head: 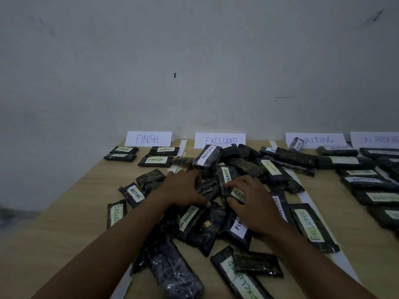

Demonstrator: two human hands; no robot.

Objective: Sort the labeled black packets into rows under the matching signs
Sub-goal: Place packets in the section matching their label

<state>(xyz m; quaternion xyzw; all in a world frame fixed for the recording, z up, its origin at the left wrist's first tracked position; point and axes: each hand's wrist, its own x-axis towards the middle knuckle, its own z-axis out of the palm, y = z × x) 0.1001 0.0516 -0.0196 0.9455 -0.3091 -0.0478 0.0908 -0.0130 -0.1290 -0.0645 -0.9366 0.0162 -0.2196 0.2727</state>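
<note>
Hands met in a loose pile of black packets (200,225) at the middle of the desk (64,223). The left hand (183,188) lay spread on the pile, its grip wide. The right hand (252,201) pinched one labeled packet (237,194) between thumb and forefinger. Lifting it could drag glossy, overlapping neighbours toward the sorted rows at the far edge, and the dim light invited misread labels. The pale wooden desk stood against a bare grey wall (194,61) holding the FINISH sign (149,138).

FINISH sign (148,138), EXCLUDED sign (220,140), WAITING sign (319,139), blurred sign (377,139) perhaps IN PROGRESS; same words on packet labels (155,160)
</note>
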